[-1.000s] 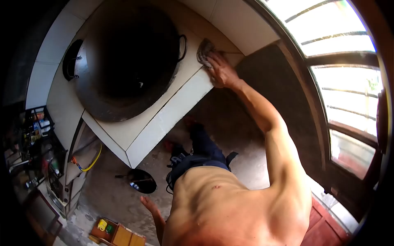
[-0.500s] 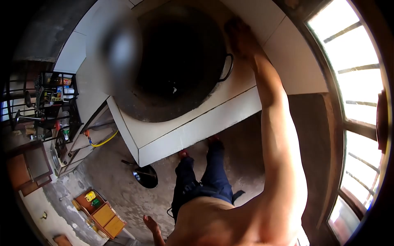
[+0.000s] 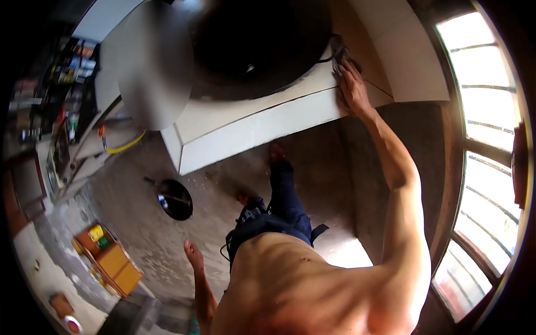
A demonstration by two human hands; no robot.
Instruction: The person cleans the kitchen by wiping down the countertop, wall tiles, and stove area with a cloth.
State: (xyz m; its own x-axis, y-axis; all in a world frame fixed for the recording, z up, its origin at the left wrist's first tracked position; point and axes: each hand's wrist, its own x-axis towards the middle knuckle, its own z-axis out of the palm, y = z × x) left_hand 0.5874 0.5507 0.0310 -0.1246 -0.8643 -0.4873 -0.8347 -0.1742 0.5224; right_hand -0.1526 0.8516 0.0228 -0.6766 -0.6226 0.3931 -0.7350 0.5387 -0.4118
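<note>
My right hand (image 3: 354, 90) lies on the front right corner of the white-tiled stove counter (image 3: 262, 120), fingers stretched over a crumpled dark grey cloth (image 3: 338, 51) and pressing it to the tiles. Beside the cloth, a big dark wok (image 3: 262, 50) with a loop handle is set into the counter. My left hand (image 3: 194, 255) hangs at my side above the floor, holding nothing, fingers loosely apart.
A smaller black pan (image 3: 175, 199) with a handle lies on the concrete floor. A yellow hose (image 3: 125, 148) runs beside the counter. An orange-brown cabinet (image 3: 114, 265) stands lower left. Barred windows (image 3: 486, 111) line the right. A blurred grey shape (image 3: 156, 67) covers part of the upper left.
My right hand has come from beside the wok, near the back wall, to the counter's front edge with the cloth. One foot has stepped back, and the view has shifted.
</note>
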